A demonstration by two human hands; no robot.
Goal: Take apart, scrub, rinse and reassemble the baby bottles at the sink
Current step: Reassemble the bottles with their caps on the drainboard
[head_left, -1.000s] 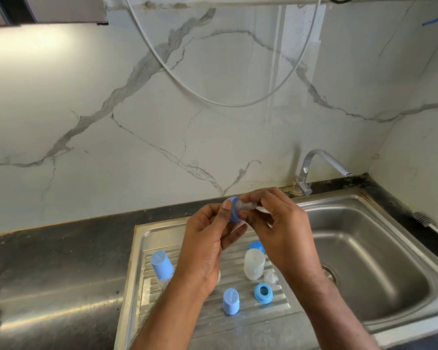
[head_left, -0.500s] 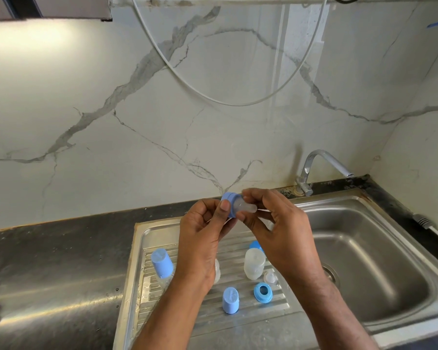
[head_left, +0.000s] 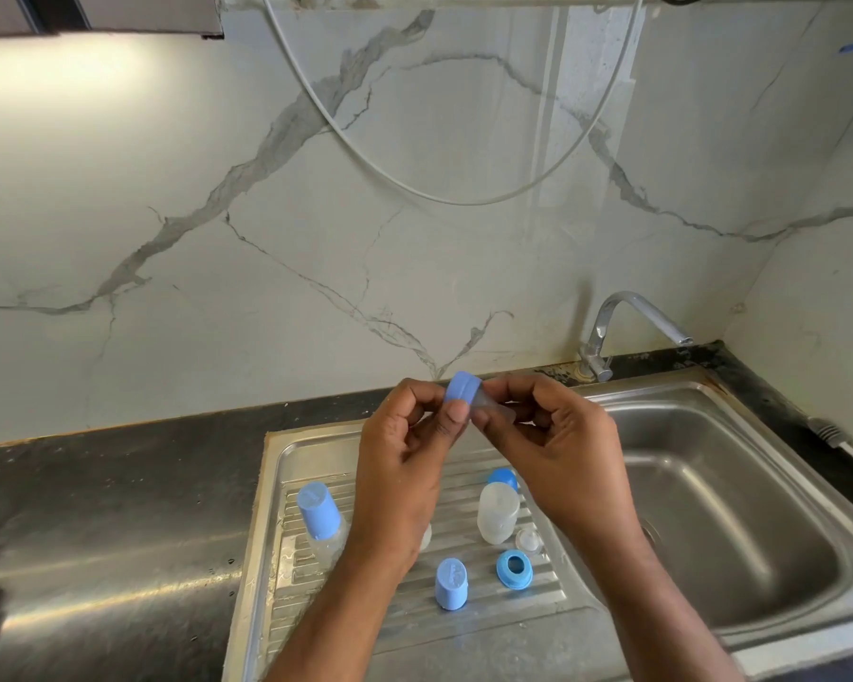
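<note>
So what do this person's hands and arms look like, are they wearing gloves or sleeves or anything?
No gloves and no sleeves in view. The left hand and the right hand are both bare, and both forearms are bare right down to the bottom edge of the picture. No ring, watch, bracelet or bandage shows on either one. The fingernails that show are short and unpainted.

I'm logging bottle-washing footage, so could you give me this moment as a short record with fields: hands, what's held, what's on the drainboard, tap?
left hand: left hand pinches the blue ring
right hand: right hand pinches the clear teat that sticks out of the ring
position: both held above the drainboard
drainboard: capped bottle, open bottle, loose blue cap, second blue ring, small clear teat
tap: tap, no water seen running
basin: basin shows no bottle parts
</note>
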